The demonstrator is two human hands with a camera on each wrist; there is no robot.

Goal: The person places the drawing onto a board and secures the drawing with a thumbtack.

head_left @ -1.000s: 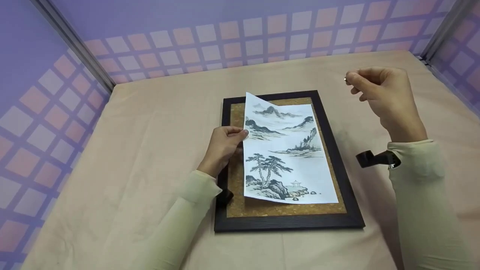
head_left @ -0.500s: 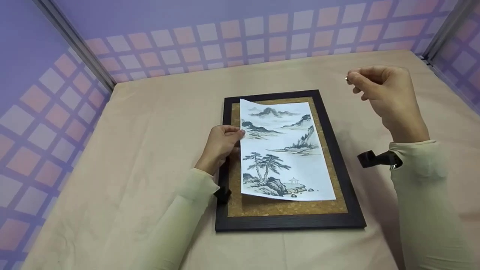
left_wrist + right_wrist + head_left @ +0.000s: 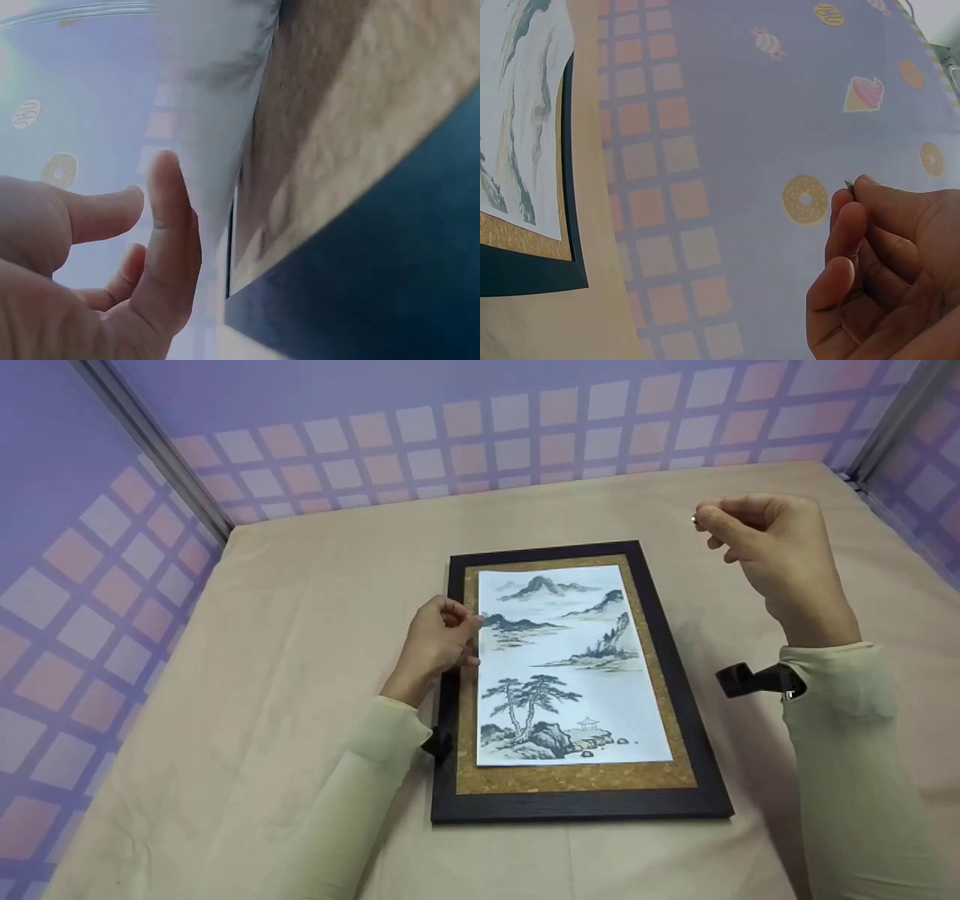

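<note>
So the landscape print point(image 3: 564, 664) lies flat on the cork board point(image 3: 574, 776), long axis running near to far, inside the dark frame point(image 3: 581, 805). Left hand point(image 3: 435, 641) sits at the print's left edge, fingers loosely curled and touching the paper, not really gripping. Right hand point(image 3: 765, 547) hovers up and to the right, well clear, pinching a tiny pin point(image 3: 694, 519) (looks like a pushpin, hard to tell). The left hand is much nearer.

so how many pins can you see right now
1. A small silver pin is pinched in the right hand, held up to the right of the board. None show on the picture; others could be hidden.
</note>
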